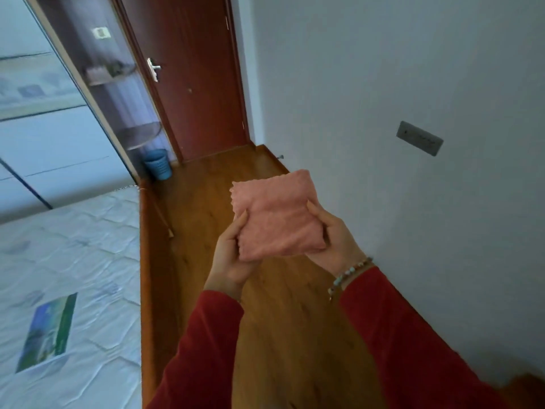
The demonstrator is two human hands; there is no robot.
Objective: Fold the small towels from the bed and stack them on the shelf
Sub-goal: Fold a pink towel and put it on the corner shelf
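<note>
Fingers of both hands close on a folded pink towel (278,215), which sits between them in the air above the wooden floor (224,184). The left hand (233,255) grips the towel's near left corner, thumb lying on top along the left edge and fingers curled underneath. The right hand (333,234) clamps the right edge, thumb pressed onto the top face and fingers wrapped below. The towel lies roughly flat, tilted slightly, its far scalloped edge reaching away from both hands toward the door. A beaded bracelet (349,274) circles the right wrist above a red sleeve (413,343). To the left lies the bed (67,261) with a pale mattress and a wooden side rail. Farther off stand a blue wastebasket (158,164), a glass corner shelf (141,137) and a brown door (200,72). A grey wall socket (419,138) sits on the white wall to the right.
</note>
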